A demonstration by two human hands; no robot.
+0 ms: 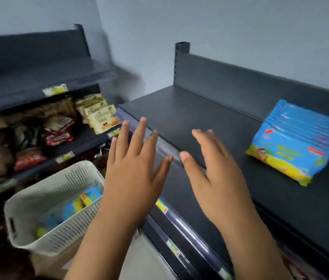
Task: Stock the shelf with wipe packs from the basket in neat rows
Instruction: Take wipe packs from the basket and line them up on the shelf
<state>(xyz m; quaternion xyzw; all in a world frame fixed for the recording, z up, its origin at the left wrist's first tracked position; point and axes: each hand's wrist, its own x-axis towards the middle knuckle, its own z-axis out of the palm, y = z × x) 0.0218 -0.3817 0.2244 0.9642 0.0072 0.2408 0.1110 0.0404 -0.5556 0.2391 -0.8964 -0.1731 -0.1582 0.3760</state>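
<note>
— Holding anything?
— No. Your left hand (133,164) and right hand (214,170) are spread wide, holding nothing, above the shelf (190,114) edge.
— And the wipe packs (296,142)?
— One row sits on that shelf, more lie in the basket (38,190).

Pale, perhaps bluish-grey wall (230,27).

L hand (133,164) + R hand (214,172) flat, fingers spread, empty, over shelf (200,118) front edge. Leaning row of blue wipe packs (296,146) on shelf, far R. White basket (38,199) lower L, more inside. Snacks (58,122) on L rack (38,73).
</note>
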